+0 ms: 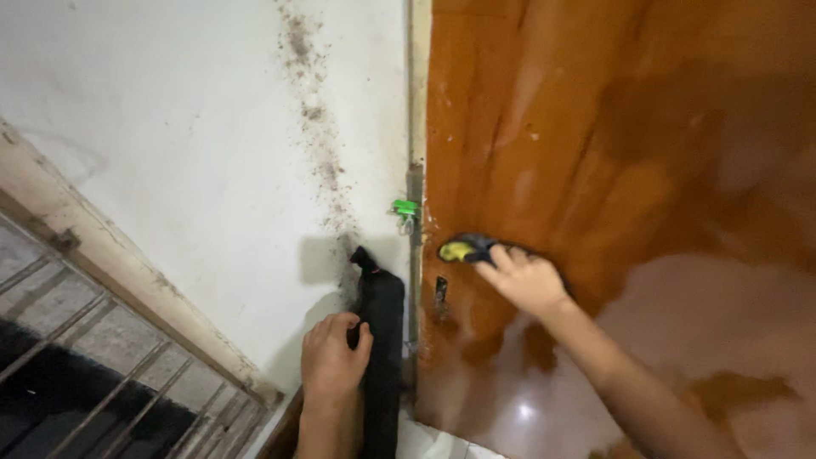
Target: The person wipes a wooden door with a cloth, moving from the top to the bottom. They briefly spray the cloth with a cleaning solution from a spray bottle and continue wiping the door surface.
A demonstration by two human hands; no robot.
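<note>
At the far left a barred metal window grille sits in a pale frame, and beside it runs a white plastered wall with a dark speckled stain trailing down toward the door edge. The left hand is curled closed around a long black tube-shaped object that stands upright against the wall just beside the door frame; it looks like a folded umbrella or soft fabric sleeve, though I cannot tell which. It probably handles light and somewhat limp, best gripped around its middle, as the fingers do now. A small bright green plastic latch piece sticks out at the frame above it. On the glossy orange-brown wooden door, the right hand lies nearly flat, fingers spread and pressing a dark scrubbing pad with a yellow face against the panel. The pad looks soft, light and squashy, possibly slick if wet. No containers show.
</note>
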